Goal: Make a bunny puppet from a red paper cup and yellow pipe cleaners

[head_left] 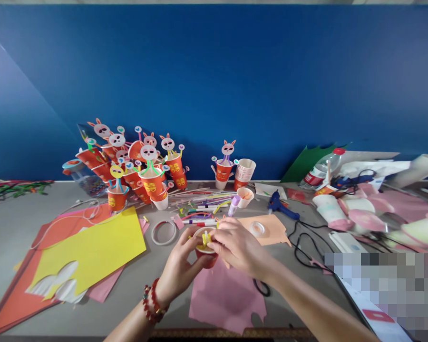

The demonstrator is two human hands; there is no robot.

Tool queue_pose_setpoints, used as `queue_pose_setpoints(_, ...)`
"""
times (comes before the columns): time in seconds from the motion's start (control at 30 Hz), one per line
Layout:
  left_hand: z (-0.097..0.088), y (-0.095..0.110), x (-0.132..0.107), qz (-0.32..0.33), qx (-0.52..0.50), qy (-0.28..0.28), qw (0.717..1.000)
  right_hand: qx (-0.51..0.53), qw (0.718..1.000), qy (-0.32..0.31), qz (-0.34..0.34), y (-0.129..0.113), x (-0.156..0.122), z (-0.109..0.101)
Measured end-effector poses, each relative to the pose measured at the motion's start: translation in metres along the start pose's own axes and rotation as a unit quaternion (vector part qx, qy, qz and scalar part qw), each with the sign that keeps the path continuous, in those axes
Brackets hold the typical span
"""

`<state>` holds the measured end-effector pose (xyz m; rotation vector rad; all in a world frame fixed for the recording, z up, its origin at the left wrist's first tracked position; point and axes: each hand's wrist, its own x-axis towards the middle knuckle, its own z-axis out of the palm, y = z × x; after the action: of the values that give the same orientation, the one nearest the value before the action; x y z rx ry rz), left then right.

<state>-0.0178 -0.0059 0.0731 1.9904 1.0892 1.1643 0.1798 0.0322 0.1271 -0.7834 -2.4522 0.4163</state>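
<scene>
Pink paper [228, 299] lies nearest on the table [139, 273]; beyond, the left hand [180, 265] cradles a red paper cup [208, 261], and the right hand [233, 244] pinches a yellow piece [206, 238] at its mouth. Light, even pressure should keep the rim round. Rabbit-topped cups [152, 184] stand behind.

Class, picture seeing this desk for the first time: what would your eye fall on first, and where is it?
Probably the cluster of red paper cups, many topped with rabbit faces, at the back left before the blue partition. Next, the bright yellow sheet at the left. Then, front centre, the left hand holding a red-sided cup, the right hand at its rim.
</scene>
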Motion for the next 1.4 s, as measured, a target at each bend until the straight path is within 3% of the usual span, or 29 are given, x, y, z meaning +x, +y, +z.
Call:
queue_pose_setpoints(0.3, 0.006, -0.01, -0.002, -0.014, 0.021, 0.042, 0.999, -0.029, 0.997, 0.007, 0.069, 0.003, -0.003, 0.007)
queue_pose_setpoints(0.53, 0.006, -0.013, -0.004, -0.018, -0.01, 0.029, 0.999, 0.138, 0.983, -0.035, 0.113, 0.013, -0.006, 0.006)
queue_pose_setpoints(0.73, 0.006, -0.017, -0.001, -0.021, -0.01, 0.026, 0.999, 0.193, 0.975, 0.007, 0.111, 0.021, -0.007, 0.01)
queue_pose_setpoints(1.0, 0.006, -0.017, -0.003, -0.01, 0.007, 0.051, 0.999, 0.005, 1.0, 0.016, 0.007, -0.007, -0.005, -0.006)
queue_pose_setpoints(1.1, 0.007, -0.016, -0.002, -0.016, 0.009, 0.054, 0.998, -0.03, 0.999, 0.007, 0.01, -0.014, -0.009, -0.006)
queue_pose_setpoints(1.27, 0.008, -0.016, -0.001, -0.008, 0.014, 0.054, 0.998, -0.081, 0.995, 0.043, 0.03, -0.015, -0.017, -0.001)
queue_pose_setpoints(1.4, 0.007, -0.016, -0.001, -0.015, 0.017, 0.072, 0.997, -0.077, 0.995, 0.021, 0.065, -0.014, -0.02, -0.004)
